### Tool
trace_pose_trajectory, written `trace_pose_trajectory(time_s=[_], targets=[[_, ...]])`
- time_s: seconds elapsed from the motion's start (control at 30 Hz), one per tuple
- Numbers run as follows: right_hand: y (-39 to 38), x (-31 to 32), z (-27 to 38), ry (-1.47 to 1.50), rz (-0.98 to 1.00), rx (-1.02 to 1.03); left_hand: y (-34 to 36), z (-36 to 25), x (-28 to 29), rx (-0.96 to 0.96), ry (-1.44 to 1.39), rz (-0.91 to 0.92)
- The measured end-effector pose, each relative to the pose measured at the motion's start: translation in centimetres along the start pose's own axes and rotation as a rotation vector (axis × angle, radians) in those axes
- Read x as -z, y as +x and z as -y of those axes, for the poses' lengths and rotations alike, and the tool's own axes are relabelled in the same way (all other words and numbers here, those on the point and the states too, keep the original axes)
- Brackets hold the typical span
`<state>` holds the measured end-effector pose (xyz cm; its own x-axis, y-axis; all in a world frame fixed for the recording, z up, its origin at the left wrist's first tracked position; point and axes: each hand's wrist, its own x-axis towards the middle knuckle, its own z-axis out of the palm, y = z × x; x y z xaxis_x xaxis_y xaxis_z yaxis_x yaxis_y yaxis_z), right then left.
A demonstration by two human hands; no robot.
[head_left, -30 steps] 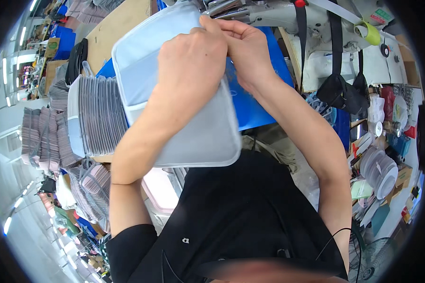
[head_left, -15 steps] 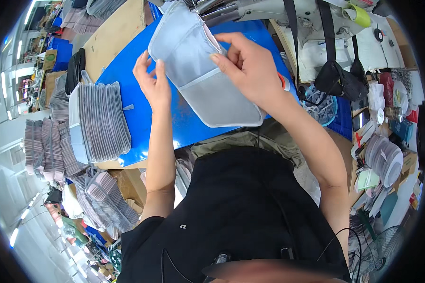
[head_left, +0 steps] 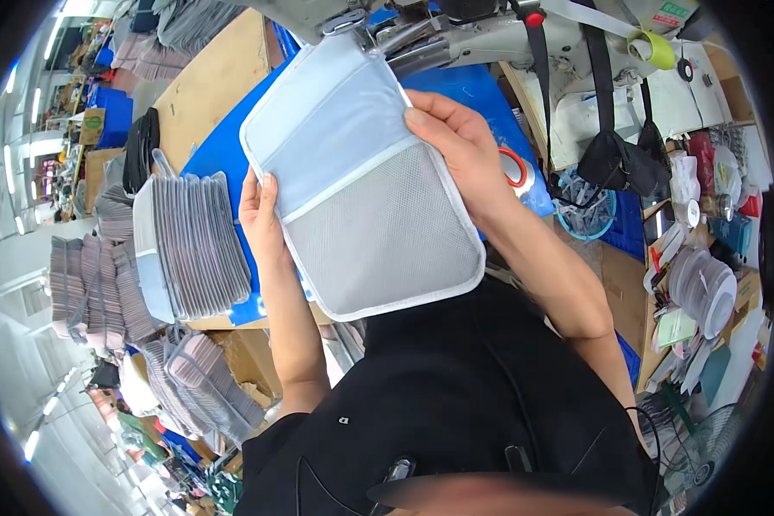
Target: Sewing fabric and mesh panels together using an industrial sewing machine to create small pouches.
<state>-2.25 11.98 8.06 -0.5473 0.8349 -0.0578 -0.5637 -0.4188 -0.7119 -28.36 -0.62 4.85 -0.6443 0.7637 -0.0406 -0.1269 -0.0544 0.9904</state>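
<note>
A flat rectangular panel point(head_left: 374, 232) with pale blue fabric above, grey mesh below and white edge binding is raised over the blue work surface. My left hand point(head_left: 265, 215) grips its left edge, thumb on the front. My right hand point(head_left: 464, 150) holds the upper right edge with thumb on top and fingers curled behind. The panel's top reaches up to the metal parts of a sewing machine point(head_left: 439, 34); whether they touch I cannot tell. Just beside my right hand lies a red-and-white roll point(head_left: 513, 168), partly hidden.
At left stand stacks of similar grey pieces point(head_left: 189, 245) and a beige board point(head_left: 198, 77). Black straps with pouches point(head_left: 615, 159) hang at right, near a blue basket point(head_left: 580, 215) of scraps and some white spools point(head_left: 701, 292). The blue surface point(head_left: 215, 150) spans the middle.
Since half a second ago the panel has come down and left, showing more of its mesh. My left hand has closed onto its edge, and my right hand has moved slightly down.
</note>
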Motion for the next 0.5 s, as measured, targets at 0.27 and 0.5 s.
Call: trace_pose_trajectory(time_s=[0.27, 0.5], targets=[[3.1, -0.6, -0.3, -0.035, -0.034, 0.059, 2.1, -3.2, -0.1, 0.05, -0.165, 0.162], [1.7, 3.5, 4.0, -0.41, -0.218, 0.401, 1.0, -3.8, -0.7, 0.014, 0.004, 0.166]])
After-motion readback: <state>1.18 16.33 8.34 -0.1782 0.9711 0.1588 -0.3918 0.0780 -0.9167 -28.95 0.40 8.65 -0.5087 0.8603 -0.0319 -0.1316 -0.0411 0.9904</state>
